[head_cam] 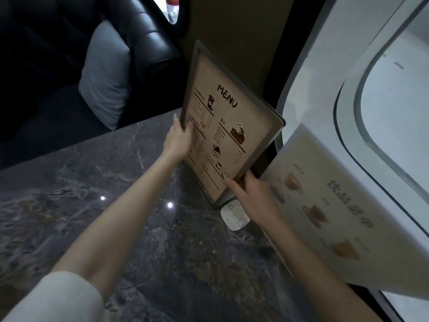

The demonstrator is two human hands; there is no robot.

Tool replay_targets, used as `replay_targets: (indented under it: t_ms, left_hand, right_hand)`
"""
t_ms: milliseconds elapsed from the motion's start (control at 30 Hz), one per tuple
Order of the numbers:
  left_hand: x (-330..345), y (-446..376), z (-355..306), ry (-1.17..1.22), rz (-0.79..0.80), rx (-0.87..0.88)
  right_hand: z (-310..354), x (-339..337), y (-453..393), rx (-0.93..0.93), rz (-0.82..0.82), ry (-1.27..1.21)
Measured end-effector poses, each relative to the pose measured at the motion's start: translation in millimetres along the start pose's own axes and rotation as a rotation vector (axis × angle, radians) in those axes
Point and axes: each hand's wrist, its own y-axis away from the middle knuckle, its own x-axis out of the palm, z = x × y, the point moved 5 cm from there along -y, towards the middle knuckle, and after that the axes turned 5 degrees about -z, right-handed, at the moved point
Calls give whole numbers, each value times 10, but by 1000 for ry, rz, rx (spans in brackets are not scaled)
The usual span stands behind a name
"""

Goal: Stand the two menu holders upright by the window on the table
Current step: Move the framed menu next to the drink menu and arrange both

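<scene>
Head view: dark marbled table [97, 205] filled the lower frame; black sofa [148, 38] with grey cushion [104, 75] at 11 o'clock, window [394, 112] at 3 o'clock. Brown menu holder [229, 126] stood tilted at centre, base on the table. Left hand [178, 140] gripped its left edge; right hand [253, 196] pinched its lower right corner. White menu holder [336, 205] leaned by the window at 4 o'clock. White card [234, 216] lay flat beside.

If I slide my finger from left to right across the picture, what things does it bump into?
Grey cushion → left hand → brown menu → right hand → white drinks menu → window.
</scene>
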Motion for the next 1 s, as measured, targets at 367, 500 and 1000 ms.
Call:
replay_targets:
  t_ms: [367, 500, 1000]
  left_hand:
    - [137, 1041, -168, -524, -1, 320]
    - [115, 1228, -236, -514, 53, 315]
    - [264, 1321, 43, 229, 134, -197]
  right_hand:
    - [420, -129, 102, -35, 139, 417]
    - [975, -388, 138, -261, 140, 454]
    - [1524, -1002, -172, -341, 1, 567]
